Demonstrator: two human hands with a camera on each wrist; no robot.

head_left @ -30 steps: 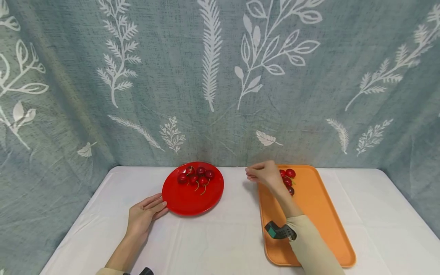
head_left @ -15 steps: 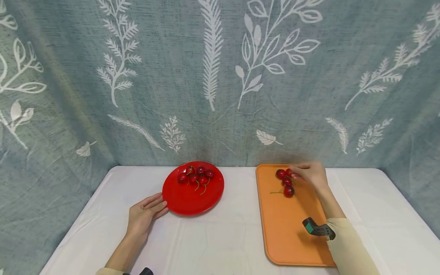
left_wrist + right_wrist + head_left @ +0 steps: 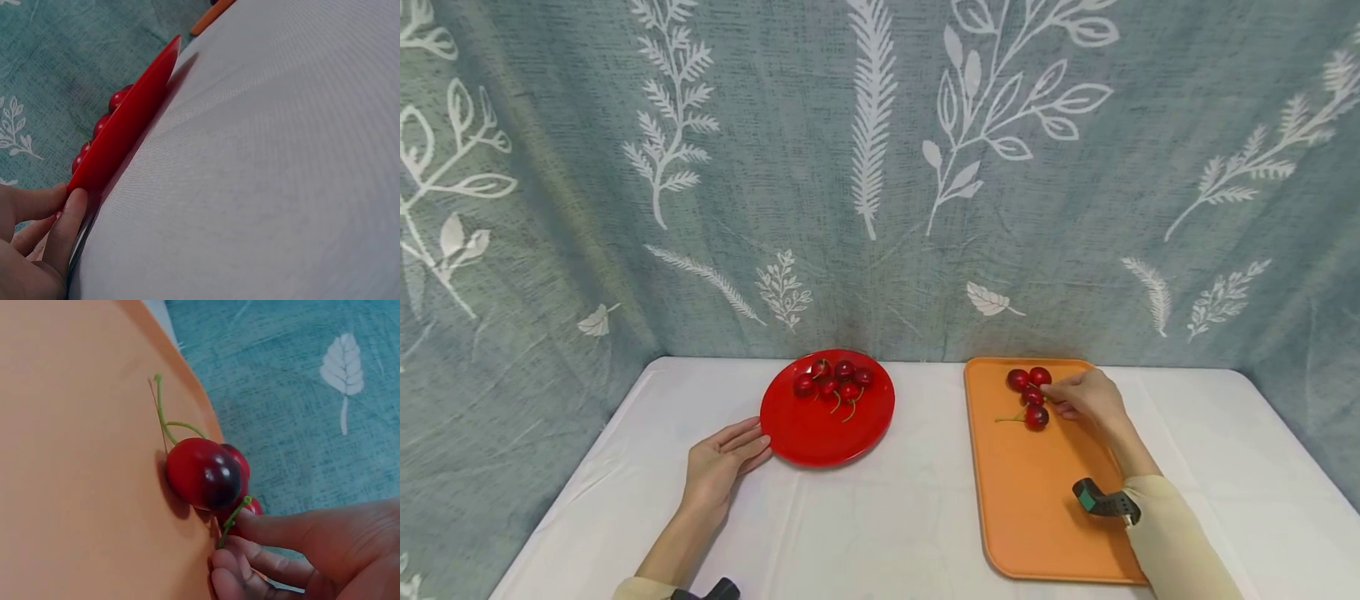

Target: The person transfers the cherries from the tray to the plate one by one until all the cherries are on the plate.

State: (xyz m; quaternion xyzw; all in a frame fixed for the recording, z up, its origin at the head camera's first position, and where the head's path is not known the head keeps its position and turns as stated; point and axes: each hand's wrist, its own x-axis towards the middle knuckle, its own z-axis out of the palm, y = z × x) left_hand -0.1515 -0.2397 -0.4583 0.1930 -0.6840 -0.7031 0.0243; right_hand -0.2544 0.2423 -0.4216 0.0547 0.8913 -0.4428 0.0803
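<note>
- Red, shiny, round plate (image 3: 831, 433): small, dark red, round cherries (image 3: 827, 389) sit toward its back.
- The left hand (image 3: 718, 467) pinches its rim.
- Orange, flat tray (image 3: 1037, 508) with round corners: four red cherries (image 3: 1037, 417) bunch near its back.
- The right hand (image 3: 1092, 398) is at their thin green stem (image 3: 232, 520); I cannot tell if it grips.

Blue-green curtain (image 3: 917, 292) hanging along table's (image 3: 1210, 467) far edge, folding around both far corners, running down side edges; white leaf prints (image 3: 873, 125) patterning it. White, faintly creased cloth (image 3: 880, 517) covering tabletop. Soft light falling.
</note>
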